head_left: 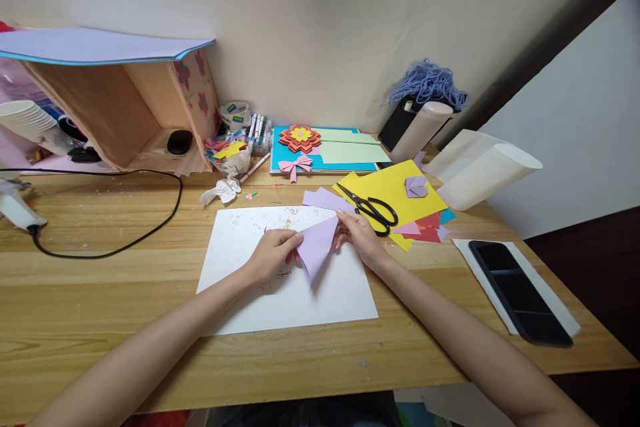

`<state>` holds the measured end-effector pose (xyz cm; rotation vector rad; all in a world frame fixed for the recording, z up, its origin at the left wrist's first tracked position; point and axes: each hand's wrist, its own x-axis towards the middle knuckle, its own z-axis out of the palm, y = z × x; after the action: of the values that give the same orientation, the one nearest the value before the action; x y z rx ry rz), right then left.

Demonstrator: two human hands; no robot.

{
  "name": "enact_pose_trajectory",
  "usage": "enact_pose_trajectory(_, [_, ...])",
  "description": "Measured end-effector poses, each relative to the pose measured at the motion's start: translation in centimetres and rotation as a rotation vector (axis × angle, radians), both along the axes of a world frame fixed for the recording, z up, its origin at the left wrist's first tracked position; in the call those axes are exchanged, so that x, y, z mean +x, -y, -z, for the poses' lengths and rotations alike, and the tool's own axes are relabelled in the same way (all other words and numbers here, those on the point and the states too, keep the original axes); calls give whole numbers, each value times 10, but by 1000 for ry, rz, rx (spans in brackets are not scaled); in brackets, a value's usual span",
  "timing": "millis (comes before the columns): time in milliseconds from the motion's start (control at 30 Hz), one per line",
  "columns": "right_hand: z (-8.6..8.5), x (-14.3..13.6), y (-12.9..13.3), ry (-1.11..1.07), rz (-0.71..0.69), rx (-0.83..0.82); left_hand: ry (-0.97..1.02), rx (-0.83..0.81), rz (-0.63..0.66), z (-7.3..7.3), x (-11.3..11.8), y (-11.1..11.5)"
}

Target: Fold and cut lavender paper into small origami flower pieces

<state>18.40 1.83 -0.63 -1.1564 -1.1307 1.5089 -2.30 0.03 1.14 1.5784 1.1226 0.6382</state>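
A purple sheet of paper folded to a triangle [317,250] is held between my two hands, one corner pointing down. My left hand [274,252] pinches its left corner between thumb and fingers. At the upper right corner, my right hand [361,238] grips the paper with thumb and fingertips. Beneath both hands lies a white sheet [230,307] with coloured marks. Just beyond my right hand rest black-handled scissors [373,207], on purple paper strips [325,199] and yellow paper [395,183]. A small folded purple paper piece [416,187] sits on the yellow paper.
A phone [520,293] lies at the right. Behind stand a blue card with a paper flower [300,139], a cup of paper scraps [233,159], markers [257,127] and blue yarn [427,83]. To the left are an open box [197,100], a black cable [125,252] and crumpled tissue [221,191].
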Motion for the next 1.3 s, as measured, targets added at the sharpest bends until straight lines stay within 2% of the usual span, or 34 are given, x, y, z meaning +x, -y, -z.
enact_pose_trajectory(167, [-6,-1,3,-31,-26,-27,44,-16,-7,0,0,0])
enact_pose_trajectory(367, [-13,-7,13,41,-311,-97,101,-44,-21,-1,0,0])
enact_pose_trajectory(433, [-13,-9,15,74,-312,-96,115,-49,-22,-1,0,0])
enact_pose_trajectory(567, [-13,-13,18,59,-224,-96,144,-64,-11,3,0,0])
enact_pose_trajectory(733, [-16,-17,21,48,-294,-126,146,-58,-34,6,0,-1])
enact_pose_trajectory(900, [-13,-19,24,59,-235,-125,122,-35,-30,5,-1,0])
enact_pose_trajectory(1033, [-13,-21,27,53,-324,-109,134,-32,-68,4,-1,0])
enact_pose_trajectory(1200, [-14,-22,29,33,-336,-132,130,-22,-74,4,-1,0])
enact_pose_trajectory(1300, [-14,-21,28,2,-436,-151,145,-23,-91,4,0,0])
